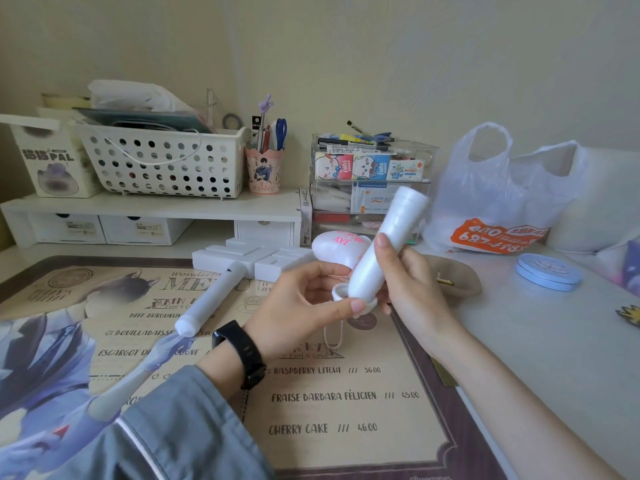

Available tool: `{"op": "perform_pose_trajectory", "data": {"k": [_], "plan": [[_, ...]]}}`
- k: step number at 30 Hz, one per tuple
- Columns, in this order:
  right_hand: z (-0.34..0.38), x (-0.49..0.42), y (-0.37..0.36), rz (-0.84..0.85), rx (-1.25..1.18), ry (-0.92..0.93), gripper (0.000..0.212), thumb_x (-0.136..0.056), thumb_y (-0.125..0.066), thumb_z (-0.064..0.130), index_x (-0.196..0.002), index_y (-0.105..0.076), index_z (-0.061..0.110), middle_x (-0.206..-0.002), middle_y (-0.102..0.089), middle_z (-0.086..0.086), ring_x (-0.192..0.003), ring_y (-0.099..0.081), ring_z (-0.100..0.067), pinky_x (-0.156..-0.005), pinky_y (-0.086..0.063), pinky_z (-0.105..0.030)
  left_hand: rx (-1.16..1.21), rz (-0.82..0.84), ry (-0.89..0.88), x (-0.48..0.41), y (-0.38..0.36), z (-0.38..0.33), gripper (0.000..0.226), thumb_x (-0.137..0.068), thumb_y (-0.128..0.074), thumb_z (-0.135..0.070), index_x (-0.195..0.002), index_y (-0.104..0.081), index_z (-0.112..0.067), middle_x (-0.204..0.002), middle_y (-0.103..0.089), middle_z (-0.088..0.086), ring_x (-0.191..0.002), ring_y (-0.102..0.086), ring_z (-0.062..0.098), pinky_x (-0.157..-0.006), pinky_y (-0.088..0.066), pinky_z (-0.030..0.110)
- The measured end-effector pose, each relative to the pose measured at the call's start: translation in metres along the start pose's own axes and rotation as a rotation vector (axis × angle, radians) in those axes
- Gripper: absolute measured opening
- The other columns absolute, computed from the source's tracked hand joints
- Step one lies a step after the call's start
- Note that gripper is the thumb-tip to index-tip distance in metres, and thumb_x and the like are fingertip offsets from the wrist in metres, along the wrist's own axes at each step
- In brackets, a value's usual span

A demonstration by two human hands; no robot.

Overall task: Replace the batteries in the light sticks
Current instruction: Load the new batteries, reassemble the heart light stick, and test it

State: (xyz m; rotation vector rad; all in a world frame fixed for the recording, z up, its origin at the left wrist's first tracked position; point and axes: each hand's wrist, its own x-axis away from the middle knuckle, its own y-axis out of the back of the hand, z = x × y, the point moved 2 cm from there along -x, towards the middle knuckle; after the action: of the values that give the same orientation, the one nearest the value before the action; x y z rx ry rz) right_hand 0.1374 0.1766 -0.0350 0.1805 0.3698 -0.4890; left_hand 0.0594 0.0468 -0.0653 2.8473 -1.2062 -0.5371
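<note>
Both hands raised over the desk mat (346,410), meeting at centre.

Right hand (412,289): bare forearm enters from the lower right. The fingers are wrapped round the white tube (384,244) of a light stick. The forefinger lies up its side. The tube tilts, upper end toward the far right.

Left hand (304,306): forearm enters from the lower left in a grey sleeve (180,427), with a black watch (242,355) at the wrist. Thumb and fingers pinch the small white cap (341,292) at the tube's lower end.

A heart-shaped piece (337,249) with pink lettering shows behind my left fingers. I cannot tell whether it joins the tube.

The second light stick (211,299) lies flat on the mat, left of my hands and untouched.
</note>
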Motion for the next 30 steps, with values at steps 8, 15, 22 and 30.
{"op": "perform_pose_trajectory", "data": {"k": [8, 15, 22, 30], "plan": [[-0.019, 0.000, -0.006, 0.204, -0.024, -0.125, 0.032, -0.088, -0.060, 0.043, -0.099, -0.068, 0.014, -0.086, -0.070, -0.007, -0.068, -0.062, -0.012, -0.053, -0.041, -0.021, 0.295, -0.009, 0.074, 0.000, -0.010, -0.003, 0.050, -0.082, -0.067, -0.030, -0.120, -0.050, -0.002, -0.094, -0.072, 0.017, -0.080, -0.071, 0.030, -0.065, -0.059, 0.038], [-0.019, 0.002, -0.009, 0.270, -0.172, -0.198, 0.035, -0.089, -0.054, 0.049, -0.095, -0.069, 0.017, -0.080, -0.067, -0.020, -0.063, -0.053, -0.029, -0.062, -0.030, -0.036, 0.174, 0.030, 0.276, 0.003, -0.017, 0.002, 0.051, -0.095, -0.033, -0.056, -0.116, -0.056, -0.015, -0.058, -0.054, 0.003, -0.042, -0.044, 0.017, -0.041, -0.023, 0.021], [-0.022, -0.001, -0.025, 0.345, -0.018, -0.168, 0.047, -0.099, -0.037, 0.048, -0.105, -0.054, 0.004, -0.063, -0.065, -0.013, -0.045, -0.055, -0.027, -0.050, -0.043, -0.026, 0.291, -0.044, 0.362, -0.003, -0.017, 0.011, 0.061, -0.088, -0.040, -0.066, -0.092, -0.067, -0.011, -0.077, -0.059, 0.023, -0.048, -0.047, 0.023, -0.051, -0.035, 0.029], [-0.029, -0.061, -0.004, -0.142, 0.597, -0.014, 0.034, -0.096, -0.050, 0.035, -0.123, -0.055, 0.015, -0.119, -0.059, -0.004, -0.110, -0.054, -0.019, -0.090, -0.045, -0.032, 0.350, -0.236, 0.345, -0.009, 0.009, 0.006, 0.062, -0.098, -0.022, -0.052, -0.119, -0.053, -0.002, -0.047, -0.060, -0.007, -0.024, -0.031, 0.008, -0.032, -0.021, 0.008]]}}
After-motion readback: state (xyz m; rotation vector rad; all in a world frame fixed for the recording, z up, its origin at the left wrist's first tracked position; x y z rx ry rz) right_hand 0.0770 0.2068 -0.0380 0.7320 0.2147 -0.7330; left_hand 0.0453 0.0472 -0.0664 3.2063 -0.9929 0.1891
